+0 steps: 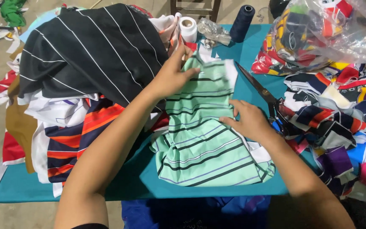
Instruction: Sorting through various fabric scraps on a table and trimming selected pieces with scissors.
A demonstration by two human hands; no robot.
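Teal cloth [250, 46] is covering the work table, which is standing on a bare concrete floor. A mint-green striped fabric stack [204, 140] is lying at the table's centre, near the front edge. The left hand [172, 76] is pinching the stack's upper edge between thumb and fingers. The right hand [246, 121] is pressing down, fingers spread flat, on the stack's right edge.

The fabric appears light, soft and limp; it will likely sag and slide layer over layer, so holding it at the folded edges, with a flat palm on top, seems best.

Scissors [259, 89] are lying just beside the right hand. A clear plastic bag [318, 29] at the far right is holding colourful fabric scraps, with more loose scraps [348, 114] piled below it. A black striped garment [90, 51] is topping the left pile. A white thread spool [188, 29] and a navy thread spool [242, 21] are standing at the back.
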